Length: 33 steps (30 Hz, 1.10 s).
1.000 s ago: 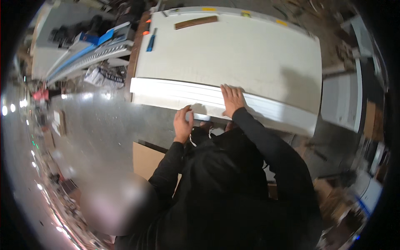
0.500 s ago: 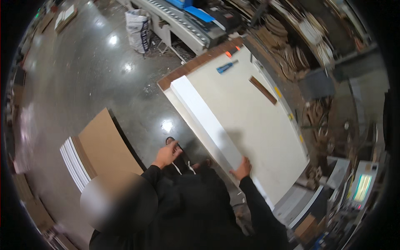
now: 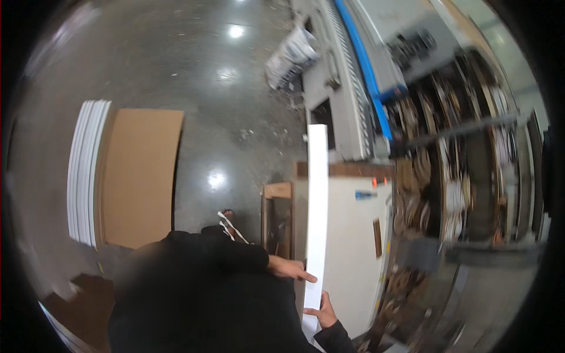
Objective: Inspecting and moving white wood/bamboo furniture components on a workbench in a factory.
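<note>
A long, narrow white board (image 3: 318, 194) extends forward in front of me, its far end past the back edge of the off-white worktable (image 3: 347, 253). My left hand (image 3: 289, 269) grips its left side, with fingertips on the white face. Closer to me, my right hand (image 3: 325, 310) is closed round the near part, the thumb lying across it. The undersides of both grips are hidden. On the tabletop to the right lie a small blue tool (image 3: 365, 195), a brown strip (image 3: 377, 238) and a small orange item (image 3: 375, 183).
Left on the floor stand white panels (image 3: 88, 176) beside a brown cardboard sheet (image 3: 144, 176). Beyond the table is a grey machine (image 3: 335, 76) with a blue edge, and a white sack (image 3: 291, 59) beside it. A rack of curved pieces (image 3: 459, 176) stands at right.
My left hand has come from free air onto the white board. The board now reaches beyond the table's far edge instead of lying along its left side. My view has turned left.
</note>
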Tool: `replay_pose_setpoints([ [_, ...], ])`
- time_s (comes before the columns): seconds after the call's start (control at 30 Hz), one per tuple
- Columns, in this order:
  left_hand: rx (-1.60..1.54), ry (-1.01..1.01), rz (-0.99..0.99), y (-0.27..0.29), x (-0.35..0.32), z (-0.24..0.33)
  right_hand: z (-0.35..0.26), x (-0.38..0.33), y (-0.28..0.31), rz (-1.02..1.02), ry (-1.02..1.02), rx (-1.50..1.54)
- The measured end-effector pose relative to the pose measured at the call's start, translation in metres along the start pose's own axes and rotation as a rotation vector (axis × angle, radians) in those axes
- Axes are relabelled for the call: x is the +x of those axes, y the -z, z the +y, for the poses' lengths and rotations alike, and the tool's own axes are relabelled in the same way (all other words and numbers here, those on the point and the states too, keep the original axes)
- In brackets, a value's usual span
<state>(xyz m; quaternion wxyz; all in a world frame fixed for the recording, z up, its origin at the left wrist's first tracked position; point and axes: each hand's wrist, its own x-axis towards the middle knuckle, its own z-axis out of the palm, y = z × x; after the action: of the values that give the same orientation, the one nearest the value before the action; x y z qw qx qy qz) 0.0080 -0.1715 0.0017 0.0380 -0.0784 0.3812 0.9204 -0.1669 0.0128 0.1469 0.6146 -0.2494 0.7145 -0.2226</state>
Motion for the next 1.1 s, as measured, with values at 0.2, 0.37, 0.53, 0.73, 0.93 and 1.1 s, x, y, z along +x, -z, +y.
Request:
replay_pose_setpoints([
  [0.2,-0.17,-0.347,0.389,-0.025,-0.017,0.034,-0.12,0.052,-0.021,-0.196,0.128,-0.113],
  [0.37,-0.178,-0.566,0.719,0.031,-0.082,0.081,-0.209,0.149,-0.061,-0.426,0.179,-0.356],
  [0.53,-0.397,-0.775,0.912,0.068,-0.186,0.128,-0.305,0.218,-0.153,-0.571,0.337,-0.604],
  [0.73,-0.677,-1.029,1.129,0.146,-0.263,0.14,-0.398,0.282,-0.263,-0.833,0.316,-0.713],
  [0.93,-0.919,-1.217,1.485,0.238,-0.389,0.107,-0.445,0.377,-0.273,-0.961,0.295,-1.102],
  [1.1,-1.184,-1.512,1.738,0.211,-0.517,0.11,-0.541,0.429,-0.331,-1.187,-0.003,-1.185],
])
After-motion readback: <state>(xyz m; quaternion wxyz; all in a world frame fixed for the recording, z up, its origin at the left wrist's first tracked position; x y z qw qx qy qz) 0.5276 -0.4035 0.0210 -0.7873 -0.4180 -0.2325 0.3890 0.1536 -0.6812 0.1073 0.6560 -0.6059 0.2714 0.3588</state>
